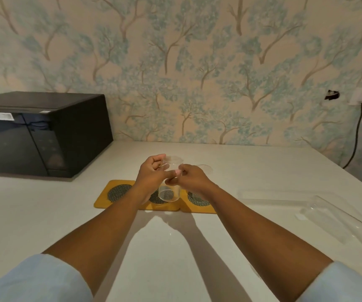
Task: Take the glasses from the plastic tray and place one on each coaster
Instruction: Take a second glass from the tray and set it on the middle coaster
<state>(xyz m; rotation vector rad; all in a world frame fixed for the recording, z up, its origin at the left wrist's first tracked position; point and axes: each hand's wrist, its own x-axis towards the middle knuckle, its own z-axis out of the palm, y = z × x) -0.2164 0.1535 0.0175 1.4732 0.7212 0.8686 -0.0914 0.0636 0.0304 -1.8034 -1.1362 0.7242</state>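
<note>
I see two bare hands holding one clear glass above a row of yellow coasters on a white counter.

At far left a black microwave point(40, 134) stands against the wall. Next come three coasters point(119, 192) side by side, each with a dark mesh circle. The left hand point(154, 171) curls its fingers around the glass point(169, 182) near the rim; the glass hangs over the middle coaster, and I cannot tell whether it touches. The right hand point(188, 177) pinches its side. Another glass point(205, 167) stands just behind. The clear plastic tray point(306, 205) lies at right.
</note>
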